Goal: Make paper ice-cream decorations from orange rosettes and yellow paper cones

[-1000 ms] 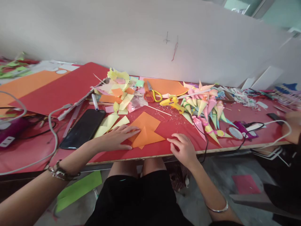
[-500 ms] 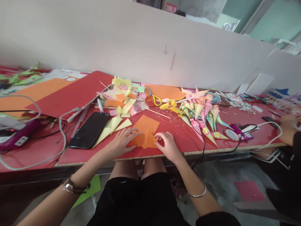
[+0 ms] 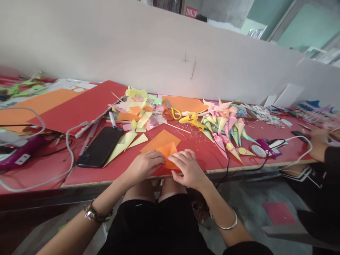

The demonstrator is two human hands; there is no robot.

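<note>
At the table's near edge, my left hand (image 3: 146, 164) grips the left side of a small orange paper (image 3: 170, 149) with curled fingers. My right hand (image 3: 189, 169) has its fingers on the right side of that paper, thumb below. The paper is bent upward between the hands, and its lower part is partly hidden by the fingers. Just beyond lies a flat orange sheet (image 3: 162, 137) on the red tabletop. Cut yellow paper pieces (image 3: 124, 145) and a black phone (image 3: 100, 147) are left of my left hand.
Scissors (image 3: 174, 112) and a yellow glue gun (image 3: 191, 121) lie behind the sheet. Paper cones (image 3: 225, 124) are piled at right, near a black cord (image 3: 228, 159). Left are a red board (image 3: 87, 106) and a white cable (image 3: 73, 150). Another person's hand (image 3: 320, 141) is far right.
Both hands have come closer together over the orange paper. The small paper, flatter before, now rises and bends between my fingers. The view has shifted slightly.
</note>
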